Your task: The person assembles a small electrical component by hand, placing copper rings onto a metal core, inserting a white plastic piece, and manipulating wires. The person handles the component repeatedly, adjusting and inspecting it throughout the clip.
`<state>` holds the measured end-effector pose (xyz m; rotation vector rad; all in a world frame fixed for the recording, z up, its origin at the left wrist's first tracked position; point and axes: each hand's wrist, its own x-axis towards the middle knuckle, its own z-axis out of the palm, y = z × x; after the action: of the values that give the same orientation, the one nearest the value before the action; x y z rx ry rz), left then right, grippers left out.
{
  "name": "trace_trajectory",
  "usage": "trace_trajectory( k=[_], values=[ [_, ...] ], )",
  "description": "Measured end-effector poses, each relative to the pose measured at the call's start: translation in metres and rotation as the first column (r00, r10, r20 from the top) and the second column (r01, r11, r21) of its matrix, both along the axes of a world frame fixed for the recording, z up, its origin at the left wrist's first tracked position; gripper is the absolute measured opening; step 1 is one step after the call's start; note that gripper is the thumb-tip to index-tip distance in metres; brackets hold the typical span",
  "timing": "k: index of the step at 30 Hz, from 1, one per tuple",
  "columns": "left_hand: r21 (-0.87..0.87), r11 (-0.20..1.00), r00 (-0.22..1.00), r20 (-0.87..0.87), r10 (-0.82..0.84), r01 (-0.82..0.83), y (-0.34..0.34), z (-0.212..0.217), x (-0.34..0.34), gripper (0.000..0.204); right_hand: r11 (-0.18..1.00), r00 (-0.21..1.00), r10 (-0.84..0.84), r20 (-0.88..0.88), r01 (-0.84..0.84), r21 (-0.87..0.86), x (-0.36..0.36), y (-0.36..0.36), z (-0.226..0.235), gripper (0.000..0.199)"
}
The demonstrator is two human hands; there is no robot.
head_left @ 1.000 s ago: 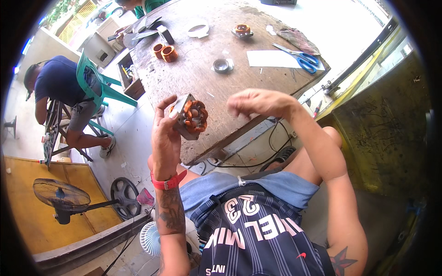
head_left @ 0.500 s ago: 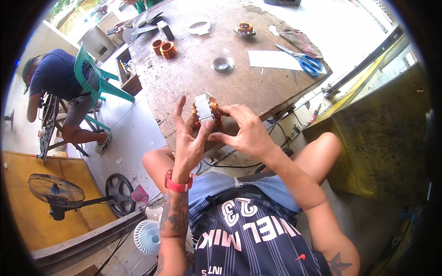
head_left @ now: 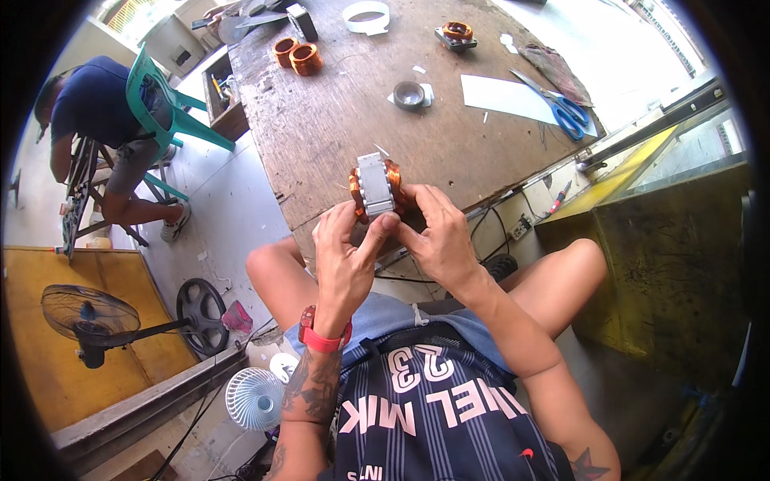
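Note:
Both hands hold a motor stator (head_left: 374, 183) near the table's front edge: a silver-grey laminated core with orange copper windings bulging on either side. My left hand (head_left: 345, 250) grips its lower left, the thumb pressed on the bottom of the core and the fingers bent by the left winding. On the other side, my right hand (head_left: 439, 239) is closed at the right winding, index finger on it and thumb underneath near the left thumb. A thin pale strip (head_left: 382, 150) sticks up at the top of the core. The fingertips are partly hidden.
On the wooden table (head_left: 321, 128) lie copper coil rings (head_left: 305, 58), a tape roll (head_left: 409, 95), a white strip ring (head_left: 366, 17), another wound motor part (head_left: 456, 35) and blue-handled scissors (head_left: 568, 116) on white paper. At left, a person (head_left: 100, 104) sits on a green chair (head_left: 152, 108).
My left hand's raised index finger has come down and bent toward the stator. The whole view has shifted a little, and the stator appears farther right.

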<state>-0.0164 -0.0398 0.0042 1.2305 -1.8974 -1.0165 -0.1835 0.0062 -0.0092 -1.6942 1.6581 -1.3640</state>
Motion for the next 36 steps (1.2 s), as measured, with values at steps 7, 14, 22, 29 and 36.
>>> trace_trajectory(
  k=[7, 14, 22, 29, 36],
  values=[
    [-0.099, 0.990, 0.995, -0.029, 0.098, -0.100, 0.006, -0.002, -0.004, 0.040, 0.996, 0.979, -0.033, -0.201, 0.016, -0.085, 0.004, -0.001, -0.002, 0.037],
    [-0.388, 0.922, 0.986, 0.152, 0.068, -0.003, 0.005, -0.006, 0.004, 0.034, 0.993, 0.936, 0.011, -0.351, -0.051, -0.103, -0.002, 0.000, -0.005, 0.036],
    [0.509, 0.848, 0.946, -0.322, 0.026, 0.150, -0.037, 0.031, 0.010, 0.044, 0.986, 0.990, 0.133, -0.050, -0.127, 0.107, -0.010, -0.021, 0.032, 0.053],
    [0.154, 0.961, 0.932, -0.320, -0.169, 0.228, -0.018, 0.017, 0.022, 0.043, 0.994, 0.995, 0.099, -0.021, -0.100, -0.049, -0.007, -0.014, 0.013, 0.040],
    [0.100, 0.991, 0.996, 0.031, -0.086, 0.083, -0.009, -0.001, 0.012, 0.060, 0.994, 0.990, 0.053, -0.130, -0.066, -0.092, -0.010, -0.009, -0.003, 0.037]
  ],
)
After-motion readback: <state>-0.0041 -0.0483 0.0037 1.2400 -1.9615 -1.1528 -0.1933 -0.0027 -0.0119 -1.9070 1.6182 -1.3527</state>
